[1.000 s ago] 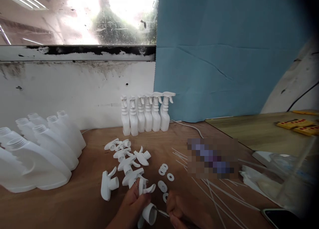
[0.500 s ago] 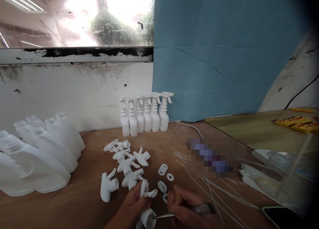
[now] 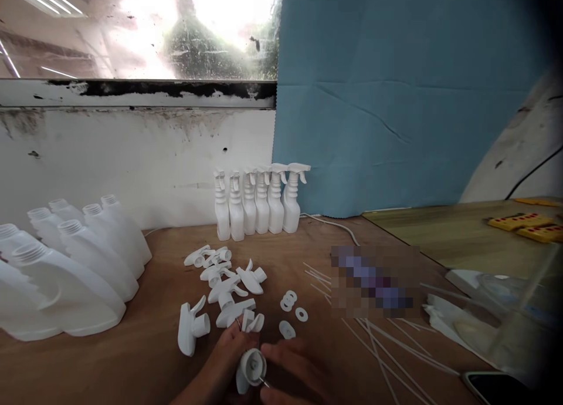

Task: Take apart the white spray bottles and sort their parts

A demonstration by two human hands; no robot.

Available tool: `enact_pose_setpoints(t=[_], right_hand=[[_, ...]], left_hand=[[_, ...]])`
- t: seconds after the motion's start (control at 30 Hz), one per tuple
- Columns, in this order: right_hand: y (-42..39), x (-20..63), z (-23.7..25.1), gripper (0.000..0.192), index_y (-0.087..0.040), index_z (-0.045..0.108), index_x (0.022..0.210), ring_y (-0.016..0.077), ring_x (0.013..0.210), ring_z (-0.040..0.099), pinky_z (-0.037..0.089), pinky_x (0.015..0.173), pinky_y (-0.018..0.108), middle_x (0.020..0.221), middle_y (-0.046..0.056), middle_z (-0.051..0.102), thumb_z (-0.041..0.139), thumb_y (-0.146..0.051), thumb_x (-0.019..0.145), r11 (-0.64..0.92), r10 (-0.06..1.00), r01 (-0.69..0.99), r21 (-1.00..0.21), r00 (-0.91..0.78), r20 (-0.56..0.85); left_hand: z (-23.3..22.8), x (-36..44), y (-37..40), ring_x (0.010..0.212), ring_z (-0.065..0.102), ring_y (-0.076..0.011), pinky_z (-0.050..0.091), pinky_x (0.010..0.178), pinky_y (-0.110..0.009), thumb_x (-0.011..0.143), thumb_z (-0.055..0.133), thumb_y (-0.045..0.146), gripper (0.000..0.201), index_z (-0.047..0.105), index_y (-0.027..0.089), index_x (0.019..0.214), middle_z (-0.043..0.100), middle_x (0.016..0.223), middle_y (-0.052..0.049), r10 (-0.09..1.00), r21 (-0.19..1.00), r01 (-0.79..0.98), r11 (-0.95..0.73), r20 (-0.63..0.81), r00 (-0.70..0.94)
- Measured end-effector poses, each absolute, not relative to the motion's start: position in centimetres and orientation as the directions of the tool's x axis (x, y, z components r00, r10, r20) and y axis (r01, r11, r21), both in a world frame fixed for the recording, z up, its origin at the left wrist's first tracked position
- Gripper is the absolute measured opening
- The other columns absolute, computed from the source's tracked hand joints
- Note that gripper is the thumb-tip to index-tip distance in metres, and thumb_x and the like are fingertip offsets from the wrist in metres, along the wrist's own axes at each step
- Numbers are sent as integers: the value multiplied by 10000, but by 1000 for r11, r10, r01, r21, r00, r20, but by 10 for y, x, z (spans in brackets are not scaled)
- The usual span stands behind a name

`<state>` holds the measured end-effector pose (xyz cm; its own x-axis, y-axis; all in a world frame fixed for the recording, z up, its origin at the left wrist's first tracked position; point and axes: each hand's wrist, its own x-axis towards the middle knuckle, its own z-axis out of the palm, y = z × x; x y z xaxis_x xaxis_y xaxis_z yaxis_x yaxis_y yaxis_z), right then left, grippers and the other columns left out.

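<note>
Head view: left hand gripping a white sprayer at the bottom edge, cap opening now turned toward the camera, where half a second ago it faced down-right; right hand pinching a thin metal tool against the cap's rim, drawn in closer than before, handle no longer showing; probably a washer just seated inside, though too blurred to tell. Just beyond: loose washers, more sprayer heads; open bottles far left; finished bottles by the wall; tubes to the right.
</note>
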<state>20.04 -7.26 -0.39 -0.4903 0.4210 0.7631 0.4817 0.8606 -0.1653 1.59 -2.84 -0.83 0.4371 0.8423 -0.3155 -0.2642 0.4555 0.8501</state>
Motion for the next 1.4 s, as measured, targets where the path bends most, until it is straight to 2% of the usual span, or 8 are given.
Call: enact_pose_setpoints(t=[0.13,0.33,0.6,0.73,0.83,0.97,1.2,1.4], right_hand=[[-67,195,-1,243,-187,636,1113,170,978,691,489,999,325,1049,77,758,409,-188,1026,890,232,452,61,-564,793],[-73,209,12,276,-150,615,1145,196,897,723,567,905,340,994,100,769,373,-230,1036,889,220,457,30,-485,847],[-72,238,22,246,-222,677,1083,236,999,659,520,898,357,1073,87,709,452,-273,997,680,633,587,-439,-167,756],[-74,237,27,316,-222,689,865,169,639,640,539,616,254,708,18,648,453,-393,988,418,895,331,-846,10,446],[-75,233,29,446,-192,675,741,161,572,598,514,522,244,643,21,615,446,-498,972,216,976,117,-969,-61,210],[-73,228,26,468,-171,667,741,155,580,593,507,544,255,674,29,618,473,-545,943,127,968,81,-989,-227,106],[-65,232,24,350,-202,627,749,180,667,603,469,637,268,696,13,625,450,-394,982,391,914,470,-791,-97,394],[-64,230,30,314,-204,648,787,194,757,642,503,682,263,795,30,663,463,-372,978,394,918,399,-828,-130,375]], left_hand=[[-13,16,-30,441,399,-56,278,451,-156,696,753,511,500,521,165,972,445,563,74,836,822,-308,479,-320,447],[-24,18,-25,473,470,-77,302,447,-153,683,764,570,618,494,156,1054,508,583,44,834,804,-375,461,-248,493],[-21,15,-29,550,586,-155,380,414,-170,641,809,453,901,213,232,1280,578,720,24,805,829,-417,371,-63,590],[-12,11,-39,515,518,-97,381,438,-174,809,664,540,786,197,189,1336,578,762,-7,844,946,-237,219,-62,533],[-9,9,-44,634,559,-133,446,555,-233,806,657,544,813,226,203,1405,607,962,-75,888,988,-90,125,-71,454],[-8,6,-46,915,587,-239,437,858,-327,794,666,451,782,323,201,1450,638,1036,-83,890,983,91,-159,103,444],[6,0,-51,813,564,-238,390,778,-309,754,662,404,472,630,334,1220,674,955,-34,909,867,436,-240,43,415],[4,2,-48,736,571,-220,379,711,-289,743,670,364,328,691,319,1068,683,856,-18,871,822,449,-351,110,479]])
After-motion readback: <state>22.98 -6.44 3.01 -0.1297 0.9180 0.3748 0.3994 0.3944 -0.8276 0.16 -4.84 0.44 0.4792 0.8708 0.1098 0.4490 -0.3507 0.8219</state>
